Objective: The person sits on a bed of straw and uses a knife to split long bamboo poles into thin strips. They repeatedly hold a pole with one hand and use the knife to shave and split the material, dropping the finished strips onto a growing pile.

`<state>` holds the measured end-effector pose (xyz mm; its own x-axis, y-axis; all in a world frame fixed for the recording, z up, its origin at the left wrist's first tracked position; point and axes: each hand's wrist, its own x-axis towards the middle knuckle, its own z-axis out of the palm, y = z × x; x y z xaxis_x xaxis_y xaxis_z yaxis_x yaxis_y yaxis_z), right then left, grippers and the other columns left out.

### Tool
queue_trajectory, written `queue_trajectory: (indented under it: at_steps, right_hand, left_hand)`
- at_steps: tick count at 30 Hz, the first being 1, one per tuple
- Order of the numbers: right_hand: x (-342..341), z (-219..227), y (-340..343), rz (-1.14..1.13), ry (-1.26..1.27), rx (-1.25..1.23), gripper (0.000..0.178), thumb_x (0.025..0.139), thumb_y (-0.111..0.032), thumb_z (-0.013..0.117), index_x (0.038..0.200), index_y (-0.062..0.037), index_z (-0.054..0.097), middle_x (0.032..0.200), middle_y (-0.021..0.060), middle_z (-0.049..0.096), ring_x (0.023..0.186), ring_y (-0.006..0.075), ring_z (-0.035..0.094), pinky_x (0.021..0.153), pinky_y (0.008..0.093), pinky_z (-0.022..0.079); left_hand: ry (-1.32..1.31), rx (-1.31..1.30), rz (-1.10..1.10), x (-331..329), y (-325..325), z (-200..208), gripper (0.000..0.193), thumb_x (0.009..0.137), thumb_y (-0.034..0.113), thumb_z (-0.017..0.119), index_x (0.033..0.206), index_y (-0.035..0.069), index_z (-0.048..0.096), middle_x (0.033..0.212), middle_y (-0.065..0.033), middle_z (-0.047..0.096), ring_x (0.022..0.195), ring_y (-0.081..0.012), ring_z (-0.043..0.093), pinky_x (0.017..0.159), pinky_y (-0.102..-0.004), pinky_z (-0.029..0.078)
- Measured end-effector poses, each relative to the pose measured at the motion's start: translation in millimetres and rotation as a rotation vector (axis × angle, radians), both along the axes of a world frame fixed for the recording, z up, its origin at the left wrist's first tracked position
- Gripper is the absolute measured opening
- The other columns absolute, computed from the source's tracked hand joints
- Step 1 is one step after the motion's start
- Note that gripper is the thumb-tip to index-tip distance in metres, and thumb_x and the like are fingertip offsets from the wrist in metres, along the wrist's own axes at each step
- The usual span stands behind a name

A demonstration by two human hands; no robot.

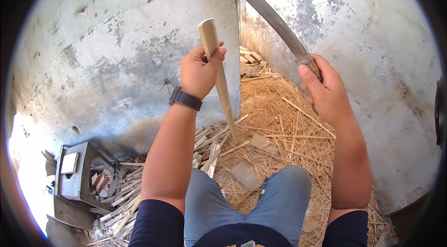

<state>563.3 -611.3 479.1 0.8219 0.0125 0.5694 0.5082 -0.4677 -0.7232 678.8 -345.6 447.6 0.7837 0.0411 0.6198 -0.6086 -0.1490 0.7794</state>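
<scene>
My left hand (201, 71), with a dark watch on its wrist, is closed round the upper part of a pale split bamboo strip (222, 90). The strip stands nearly upright, its broad end above my fist and its narrow lower end down by the heap of strips. To the right, my right hand (327, 86) grips the wooden handle of a machete (279, 24). Its long, slightly curved blade points up and to the left, apart from the strip. Part of the handle is hidden by my fingers.
Shavings (274, 100) cover the floor ahead. Split strips (125, 200) lie piled at the left, beside a wooden stool-like frame (77, 179). Flat bricks (245, 176) lie before my knees, and more wood pieces (251, 57) are stacked in the corner. Stained walls (116, 51) rise close on both sides.
</scene>
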Motion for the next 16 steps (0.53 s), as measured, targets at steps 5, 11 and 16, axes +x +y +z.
queue_trajectory:
  at_steps: [5,11,16]
  right_hand:
    - [-28.9,34.4,21.5,0.111,-0.019,-0.026,0.036,0.100,-0.032,0.061,0.113,0.0011,0.061,0.077,0.0003,0.054,0.068,0.0095,0.048,0.061,0.0279,0.041]
    - [-36.0,42.0,37.6,0.078,-0.074,-0.179,0.037,0.099,-0.029,0.062,0.110,0.0058,0.061,0.068,0.0102,0.058,0.061,0.0143,0.053,0.058,0.0334,0.043]
    - [-33.7,42.7,41.2,-0.042,-0.071,-0.347,0.040,0.097,-0.030,0.064,0.113,0.0062,0.061,0.072,0.0210,0.066,0.063,0.0263,0.066,0.059,0.0387,0.047]
  left_hand:
    - [0.010,0.100,-0.035,-5.1,-18.4,-0.3,0.027,0.097,0.021,0.069,0.118,0.003,0.070,0.093,-0.0032,0.071,0.089,-0.0104,0.068,0.077,-0.0278,0.054]
    - [-0.015,0.138,-0.023,-13.1,-29.1,-0.5,0.026,0.097,0.020,0.068,0.115,0.002,0.070,0.093,-0.0033,0.072,0.087,-0.0095,0.067,0.077,-0.0279,0.053]
    - [-0.085,0.153,0.074,-14.0,-33.3,-3.9,0.031,0.088,0.030,0.079,0.104,0.005,0.075,0.091,-0.0095,0.071,0.074,-0.0156,0.066,0.067,-0.0308,0.052]
